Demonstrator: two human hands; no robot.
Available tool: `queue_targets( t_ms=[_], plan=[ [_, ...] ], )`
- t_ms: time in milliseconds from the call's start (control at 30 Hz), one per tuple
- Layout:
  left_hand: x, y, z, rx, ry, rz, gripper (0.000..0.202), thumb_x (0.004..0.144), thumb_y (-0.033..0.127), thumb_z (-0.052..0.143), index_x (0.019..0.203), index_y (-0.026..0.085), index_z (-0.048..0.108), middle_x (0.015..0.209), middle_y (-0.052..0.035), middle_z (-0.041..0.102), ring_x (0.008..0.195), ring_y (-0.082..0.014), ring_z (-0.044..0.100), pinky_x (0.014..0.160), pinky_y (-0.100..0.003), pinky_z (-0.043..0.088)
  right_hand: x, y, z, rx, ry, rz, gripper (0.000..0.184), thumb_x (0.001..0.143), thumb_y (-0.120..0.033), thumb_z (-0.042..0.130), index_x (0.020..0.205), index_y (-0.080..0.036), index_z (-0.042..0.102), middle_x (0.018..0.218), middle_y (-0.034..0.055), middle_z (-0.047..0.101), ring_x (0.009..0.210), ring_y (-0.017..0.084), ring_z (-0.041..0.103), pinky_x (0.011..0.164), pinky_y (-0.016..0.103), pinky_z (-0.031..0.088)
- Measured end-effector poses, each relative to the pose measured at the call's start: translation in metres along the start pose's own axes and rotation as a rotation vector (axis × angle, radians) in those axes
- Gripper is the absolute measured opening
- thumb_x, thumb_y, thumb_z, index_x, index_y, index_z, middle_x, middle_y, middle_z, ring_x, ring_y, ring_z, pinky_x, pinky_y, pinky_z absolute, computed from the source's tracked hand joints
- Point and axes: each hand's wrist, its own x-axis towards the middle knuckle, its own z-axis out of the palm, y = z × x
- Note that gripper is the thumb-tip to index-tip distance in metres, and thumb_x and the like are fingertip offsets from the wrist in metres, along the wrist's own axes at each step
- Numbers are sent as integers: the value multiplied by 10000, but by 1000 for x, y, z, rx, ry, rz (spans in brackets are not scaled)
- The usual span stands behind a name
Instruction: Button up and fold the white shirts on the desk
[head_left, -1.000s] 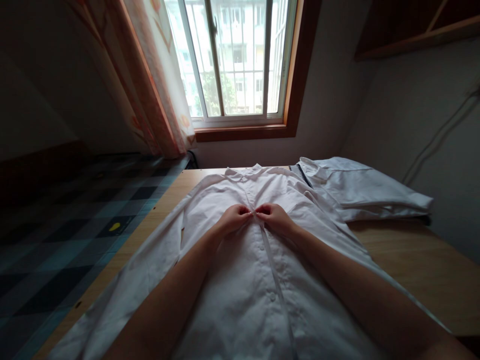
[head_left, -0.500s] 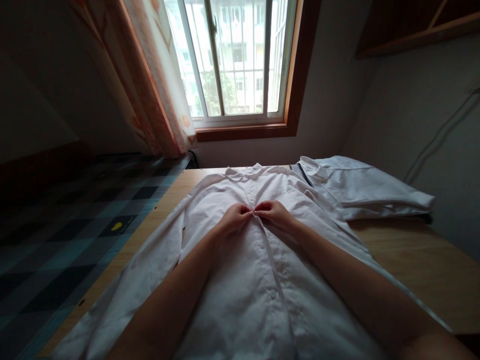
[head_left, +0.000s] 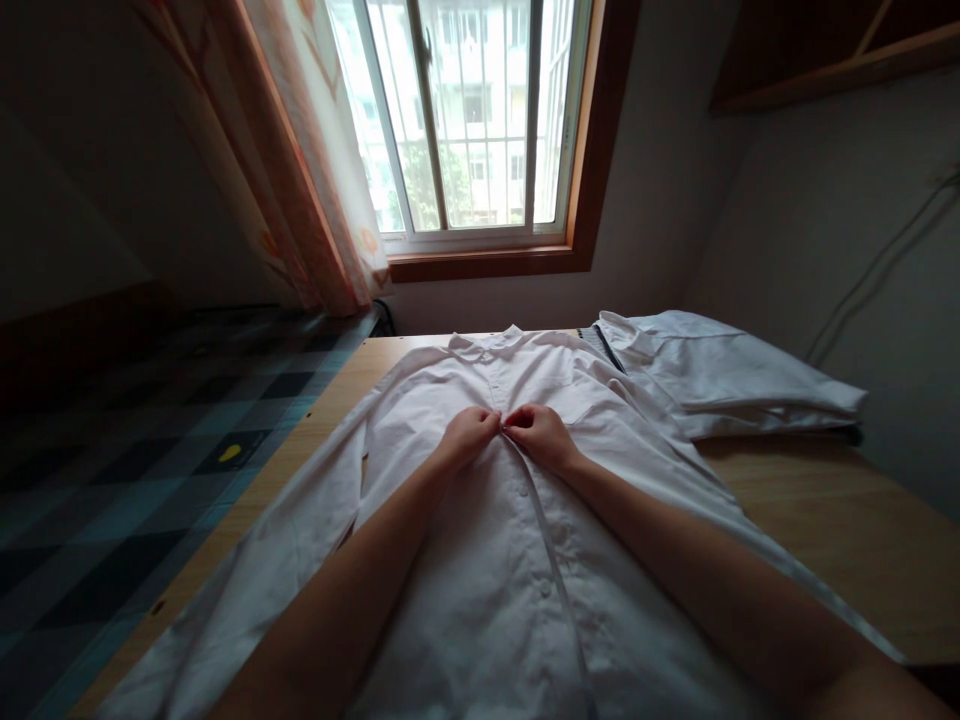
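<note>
A white button-up shirt (head_left: 465,560) lies spread face up on a wooden table, its collar (head_left: 487,345) toward the window. At its chest, my left hand (head_left: 471,432) pinches the front placket from the left. Close beside it, my right hand (head_left: 541,435) grips the placket's edge between thumb and curled fingers. The fingertips of both hands nearly meet, and what lies right between them is too small to make out. Below the hands, buttons show along the placket, among them a lower button (head_left: 545,588).
Folded white garments (head_left: 742,365) lie at the table's back right, with a dark edge under them. The wooden table (head_left: 817,520) shows on both sides of the shirt. To the left is a checked cloth surface (head_left: 135,480). Beyond are a curtain (head_left: 300,180) and a barred window (head_left: 472,130).
My right hand has turned slightly, its fingers more curled at the placket. My left hand stays almost in place. The shirt looks the same otherwise.
</note>
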Motion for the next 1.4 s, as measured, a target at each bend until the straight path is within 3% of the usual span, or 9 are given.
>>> queue_targets(
  t_ms=[133, 367, 633, 800, 1033, 1400],
  plan=[
    [-3, 0, 1, 8, 7, 25, 342, 785, 428, 488, 567, 180, 579, 568, 8, 511, 626, -158, 498, 548, -259, 278, -4, -6, 2, -68, 33, 26, 78, 804, -248, 698, 815, -183, 740, 829, 40, 762, 798, 194, 704, 735, 274, 517],
    [-1, -1, -2, -18, -52, -13, 229, 739, 310, 514, 569, 173, 586, 581, 14, 544, 606, -144, 501, 544, -257, 289, -6, -7, 1, -149, 50, -33, 51, 802, -205, 684, 806, -192, 733, 821, 35, 751, 791, 187, 690, 734, 273, 504],
    [1, 0, -1, 126, -58, -23, 238, 794, 244, 481, 603, 176, 605, 613, -3, 573, 635, -157, 525, 570, -251, 334, 2, 2, -2, 34, -46, -60, 74, 833, -223, 666, 823, -176, 722, 820, 33, 752, 769, 168, 685, 709, 244, 493],
    [3, 2, -2, 153, -78, -16, 250, 835, 233, 482, 666, 167, 655, 731, -42, 677, 720, -179, 588, 638, -250, 398, 4, -9, -3, -255, -69, -6, 175, 909, -317, 607, 853, -176, 695, 814, 31, 729, 735, 162, 637, 645, 244, 412],
    [4, 2, -3, 171, -105, 28, 257, 857, 238, 483, 740, 167, 700, 793, -46, 720, 779, -182, 612, 709, -246, 435, -1, -22, -2, -617, -146, -117, 244, 1006, -330, 432, 984, -219, 648, 1022, 63, 725, 904, 191, 643, 704, 261, 374],
    [-2, 7, -1, 395, -27, 91, 311, 934, 275, 419, 824, 164, 688, 969, -109, 709, 908, -217, 615, 822, -296, 431, 14, -6, -2, -433, -119, -33, 238, 950, -284, 495, 838, -207, 691, 871, 28, 735, 793, 166, 615, 652, 234, 372]
  ],
)
